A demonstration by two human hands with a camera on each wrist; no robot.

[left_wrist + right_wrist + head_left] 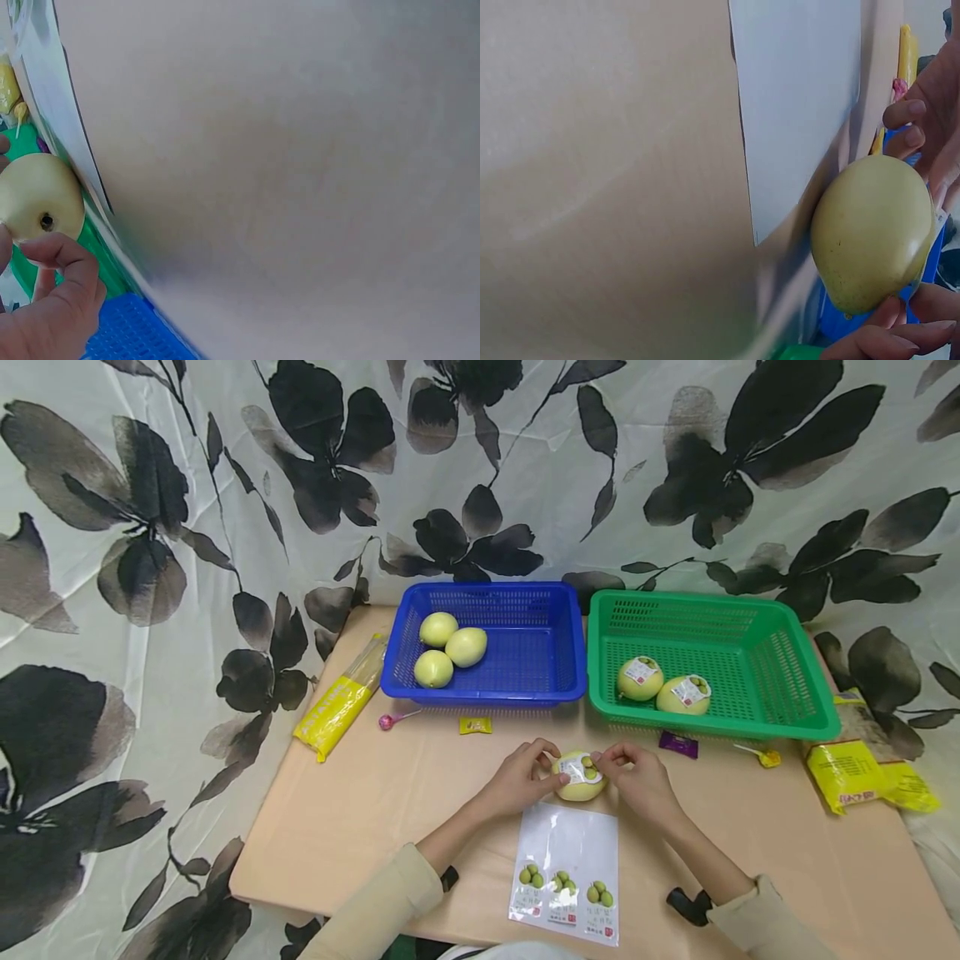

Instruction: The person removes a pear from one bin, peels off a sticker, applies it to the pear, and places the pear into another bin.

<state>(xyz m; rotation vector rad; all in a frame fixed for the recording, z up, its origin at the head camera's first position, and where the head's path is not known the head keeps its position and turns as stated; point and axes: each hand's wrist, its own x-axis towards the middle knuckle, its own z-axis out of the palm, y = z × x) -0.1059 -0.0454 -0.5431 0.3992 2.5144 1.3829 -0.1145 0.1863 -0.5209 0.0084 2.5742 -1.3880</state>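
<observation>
A pale yellow-green pear (579, 791) with a white printed label (576, 767) on its upper face is between both hands, above the top end of a label sheet (567, 843). The left hand (522, 777) grips the pear's left side, thumb at the label's edge. At the label's right edge, the right hand (637, 777) pinches with thumb and forefinger. In the left wrist view, the pear (41, 195) shows its dark blossom end above the left fingers (64, 262). The right wrist view has the right fingertips (889, 337) against the pear's lower end (874, 232).
A blue basket (525, 693) holds three unlabelled pears (467, 647); beside it, a green basket (750, 722) holds two labelled pears (639, 679). Lollipops (386, 722), wrapped sweets (476, 725) and yellow packets (337, 710) lie around them. A floral curtain (480, 468) hangs behind the table.
</observation>
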